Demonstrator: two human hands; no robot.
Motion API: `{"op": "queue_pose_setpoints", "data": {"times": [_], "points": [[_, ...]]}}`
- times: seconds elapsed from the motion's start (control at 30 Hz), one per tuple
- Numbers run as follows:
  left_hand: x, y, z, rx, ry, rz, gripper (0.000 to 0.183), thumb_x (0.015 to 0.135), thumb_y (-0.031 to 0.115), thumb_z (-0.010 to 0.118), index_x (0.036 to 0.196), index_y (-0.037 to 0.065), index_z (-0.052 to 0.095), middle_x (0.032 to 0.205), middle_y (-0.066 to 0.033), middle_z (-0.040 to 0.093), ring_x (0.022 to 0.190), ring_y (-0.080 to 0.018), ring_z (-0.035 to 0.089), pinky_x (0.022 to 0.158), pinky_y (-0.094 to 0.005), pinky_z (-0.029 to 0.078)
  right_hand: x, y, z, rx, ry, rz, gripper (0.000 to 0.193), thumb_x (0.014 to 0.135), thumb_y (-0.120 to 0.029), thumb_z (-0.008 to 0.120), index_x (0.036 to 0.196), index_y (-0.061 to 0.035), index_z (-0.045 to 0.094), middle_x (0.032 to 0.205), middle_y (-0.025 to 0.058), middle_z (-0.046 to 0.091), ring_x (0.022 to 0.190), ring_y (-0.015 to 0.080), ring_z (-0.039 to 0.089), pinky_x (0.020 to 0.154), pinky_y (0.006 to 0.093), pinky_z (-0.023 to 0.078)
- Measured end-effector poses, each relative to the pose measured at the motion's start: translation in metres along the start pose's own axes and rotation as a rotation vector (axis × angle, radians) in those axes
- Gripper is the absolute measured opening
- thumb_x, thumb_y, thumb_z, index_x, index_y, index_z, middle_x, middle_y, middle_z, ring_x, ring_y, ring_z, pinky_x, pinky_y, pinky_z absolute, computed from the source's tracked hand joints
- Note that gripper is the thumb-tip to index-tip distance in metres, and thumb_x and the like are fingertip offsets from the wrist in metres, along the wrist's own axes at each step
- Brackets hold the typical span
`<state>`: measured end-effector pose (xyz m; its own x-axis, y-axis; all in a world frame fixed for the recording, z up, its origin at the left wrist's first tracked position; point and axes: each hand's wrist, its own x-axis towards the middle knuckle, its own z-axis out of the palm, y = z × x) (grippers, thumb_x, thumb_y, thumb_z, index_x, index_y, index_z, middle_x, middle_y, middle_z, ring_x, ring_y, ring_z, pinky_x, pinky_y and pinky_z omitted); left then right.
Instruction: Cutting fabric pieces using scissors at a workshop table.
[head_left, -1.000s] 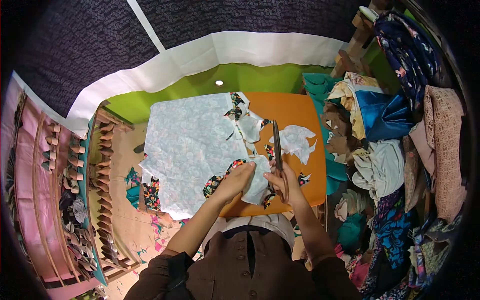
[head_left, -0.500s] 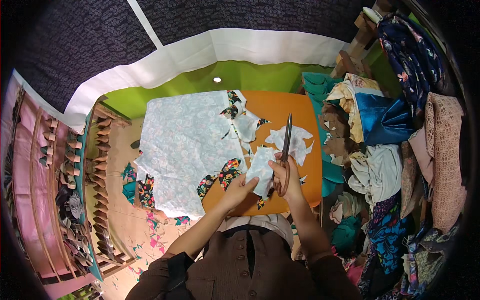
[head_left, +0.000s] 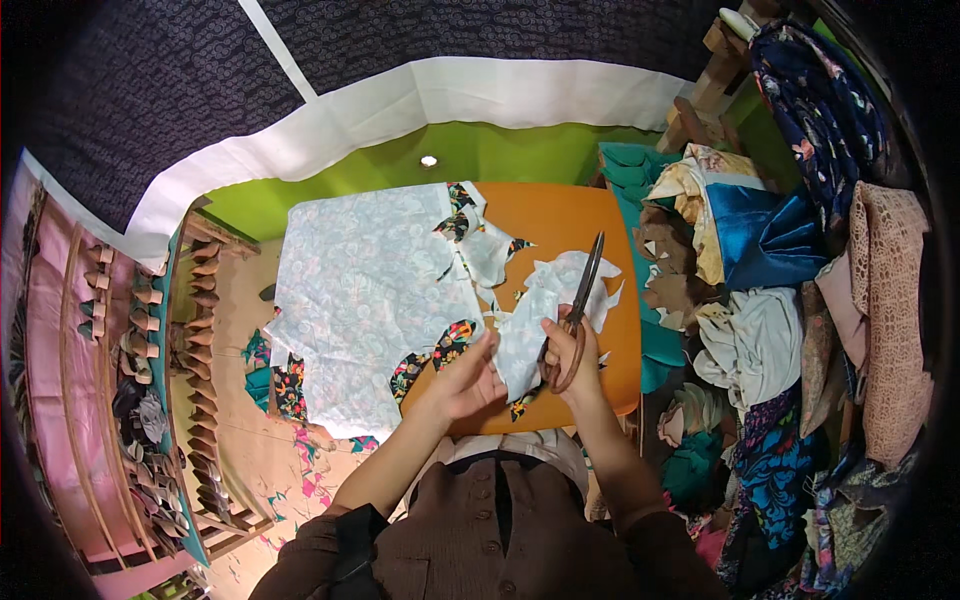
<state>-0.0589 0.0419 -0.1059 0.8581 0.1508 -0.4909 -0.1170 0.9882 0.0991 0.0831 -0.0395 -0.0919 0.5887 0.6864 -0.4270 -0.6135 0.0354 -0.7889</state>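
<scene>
The orange worktop (head_left: 545, 215) is the largest thing in front of the person, and on its left side lies a big pale sheet of fabric (head_left: 365, 285), which covers about half of it. The sheet lies flat, as it does half a second earlier.

Next come the hands, and here is the newest change. The left hand (head_left: 475, 378) is now turned with its palm open and its fingers loosely spread, just beside the cut piece of cloth (head_left: 522, 348); half a second earlier its thumb is pressed on this piece. I judge that the left side of the piece is therefore released, and that its control passes mostly to the right hand (head_left: 571, 362). This hand is curled around the handles of the scissors (head_left: 586, 285), and its thumb lies over the right edge of the piece; whether it pinches the cloth firmly, I cannot tell.

The scissors point away from the person, with blades seemingly together, and they lean more to the right than in both earlier frames, where they stand more upright. The piece is near the front of the worktop, between the two hands, and shows a broader shape than half a second ago.

Smaller still, a pale scrap (head_left: 606, 294) lies partly behind the blades, and a dark floral bit (head_left: 518, 410) shows below the piece.
</scene>
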Motion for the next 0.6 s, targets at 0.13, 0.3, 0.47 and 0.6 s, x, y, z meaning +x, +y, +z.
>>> {"op": "queue_pose_setpoints", "data": {"times": [0.13,0.3,0.47,0.6], "points": [[0.003,-0.012,-0.007,0.088,-0.062,-0.080,0.029,0.087,0.020,0.047,0.112,0.005,0.046,0.108,-0.0089,0.055,0.098,-0.0200,0.055,0.089,-0.0326,0.041,0.000,0.002,0.001,0.034,0.047,0.006,0.027,0.076,-0.003,0.058,0.097,-0.0054,0.042,0.070,-0.0037,0.039,0.046,0.0018,0.035,0.037,0.0146,0.030],[0.008,-0.017,-0.009,-0.134,-0.093,0.004,0.027,0.087,0.016,0.047,0.109,0.002,0.047,0.106,-0.0087,0.056,0.095,-0.0192,0.056,0.084,-0.0303,0.045,0.010,0.012,-0.008,0.112,0.140,-0.017,0.024,0.075,-0.003,0.060,0.087,-0.0098,0.041,0.064,-0.0038,0.037,0.042,0.0041,0.033,0.035,0.0181,0.028],[-0.001,-0.015,0.007,0.232,0.091,0.048,0.026,0.085,0.012,0.051,0.109,0.003,0.047,0.105,-0.0069,0.056,0.094,-0.0156,0.056,0.084,-0.0281,0.046,0.012,0.010,-0.011,0.106,0.180,0.011,0.026,0.073,-0.003,0.061,0.085,-0.0101,0.039,0.066,-0.0024,0.038,0.044,0.0053,0.033,0.037,0.0187,0.028],[-0.009,-0.007,0.013,0.465,0.145,0.103,0.031,0.081,0.001,0.053,0.110,0.002,0.045,0.104,-0.0060,0.055,0.095,-0.0139,0.055,0.084,-0.0258,0.045,0.011,0.005,-0.014,-0.017,0.053,0.001,0.019,0.078,-0.011,0.059,0.086,-0.0092,0.042,0.063,-0.0017,0.041,0.046,0.0061,0.038,0.038,0.0200,0.031]]}}
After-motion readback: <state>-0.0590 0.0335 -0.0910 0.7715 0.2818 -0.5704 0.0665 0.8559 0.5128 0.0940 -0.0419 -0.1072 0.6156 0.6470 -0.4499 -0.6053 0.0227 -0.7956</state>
